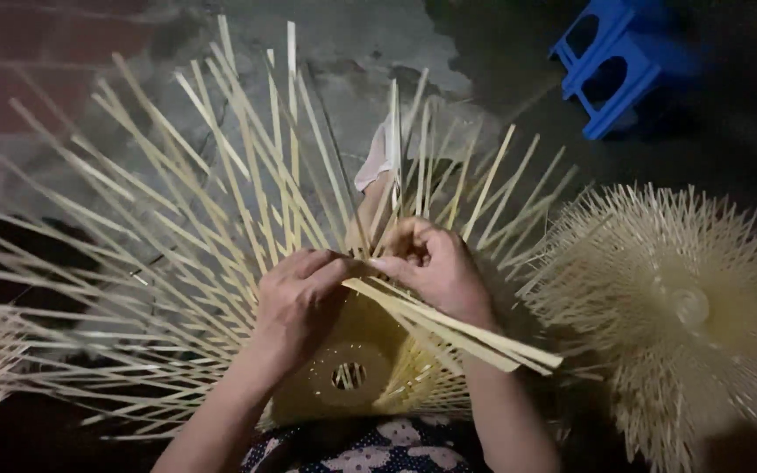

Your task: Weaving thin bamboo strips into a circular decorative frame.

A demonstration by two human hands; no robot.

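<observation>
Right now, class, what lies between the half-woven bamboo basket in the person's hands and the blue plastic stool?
In the head view, between the half-woven bamboo basket and the blue plastic stool lie only its loose upright strips and bare dark floor.

1. Your left hand (295,298) and right hand (435,267) rest on the half-woven basket (352,372).
2. The finished woven piece (685,307) lies right of that basket.
3. The stool (611,61) stands behind it, far right.

No packages, labels, signs or screens are showing anywhere in this view.
</observation>
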